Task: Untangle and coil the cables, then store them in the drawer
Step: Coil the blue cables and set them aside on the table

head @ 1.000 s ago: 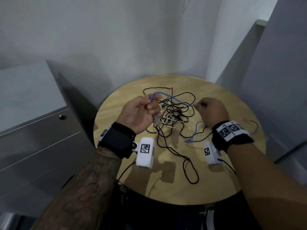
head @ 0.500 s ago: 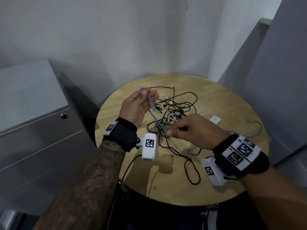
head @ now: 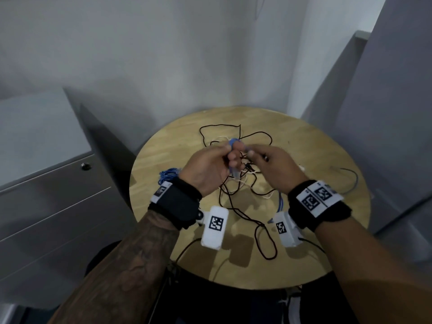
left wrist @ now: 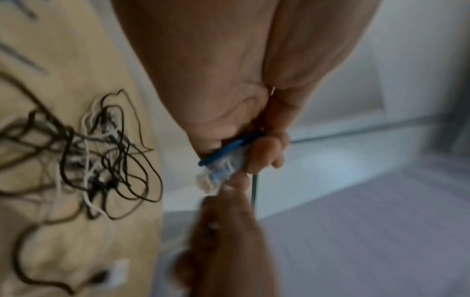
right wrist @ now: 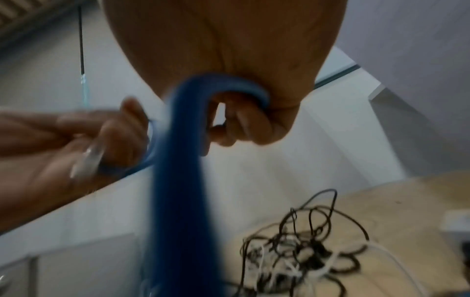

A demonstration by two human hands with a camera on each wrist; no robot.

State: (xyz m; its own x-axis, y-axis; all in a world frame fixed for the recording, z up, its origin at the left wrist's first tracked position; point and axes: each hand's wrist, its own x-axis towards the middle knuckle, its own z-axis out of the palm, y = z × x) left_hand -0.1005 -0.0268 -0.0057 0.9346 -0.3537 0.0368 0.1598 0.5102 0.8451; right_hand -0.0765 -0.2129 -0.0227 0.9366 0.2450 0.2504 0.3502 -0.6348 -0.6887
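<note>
Left hand pinches the blue cable at its clear plug, above the tangle on the bench. Right hand grips the same cable as a bend. Risk: slack may snag the tangle below and drag it. No legible writing; wrist tags carry only coded squares.
</note>
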